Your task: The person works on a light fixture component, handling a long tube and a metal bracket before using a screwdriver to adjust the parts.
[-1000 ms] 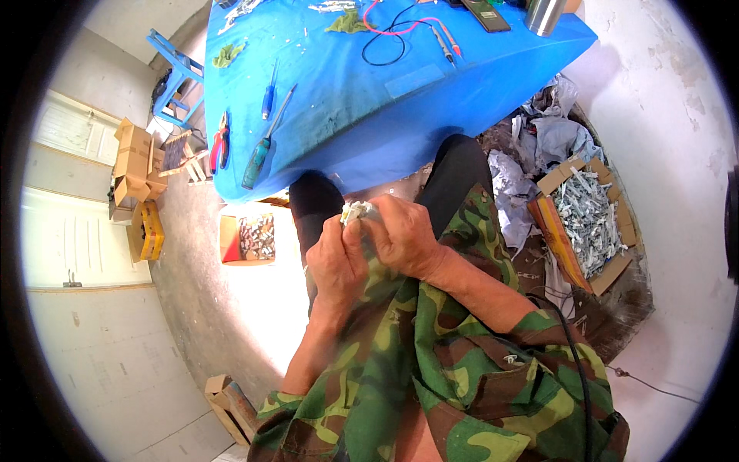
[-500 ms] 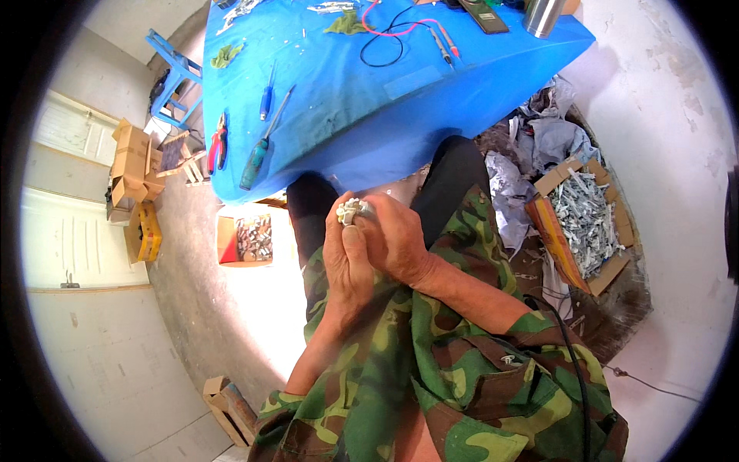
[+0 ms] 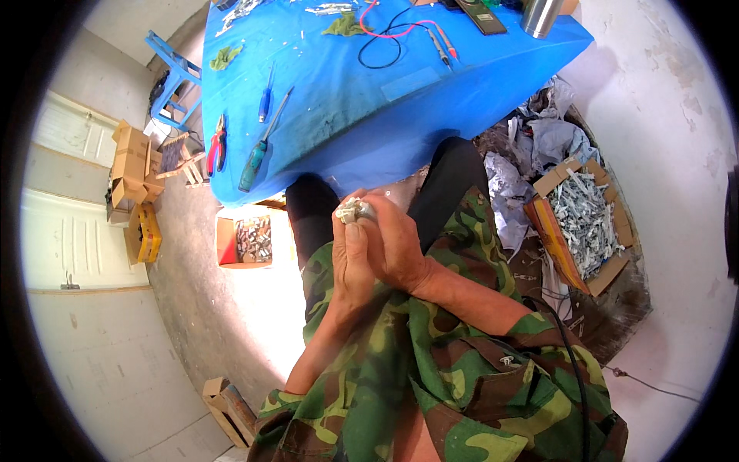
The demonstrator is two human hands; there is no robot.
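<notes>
Above my lap, both hands are closed together around a small whitish and grey metallic piece (image 3: 352, 211), whose knobbly end sticks out at the top. Its exact kind cannot be made out, and most of it is hidden in my grip. My left hand (image 3: 352, 269) holds it from the left, with the thumb laid straight along the near side. Wrapped round from the right is my right hand (image 3: 399, 246), its fingers curled and partly out of sight.
On the blue-covered table (image 3: 339, 100) lie red pliers (image 3: 217, 146), a teal screwdriver (image 3: 256, 160), a blue screwdriver (image 3: 265, 104) and probe leads (image 3: 440, 48). An open box of small metal parts (image 3: 585, 223) stands right; another parts box (image 3: 252, 240) is on the floor at left.
The knobbly end of the piece looks slightly turned, and my right hand's fingers have shifted a little. Both hands stay closed in nearly the same place.
</notes>
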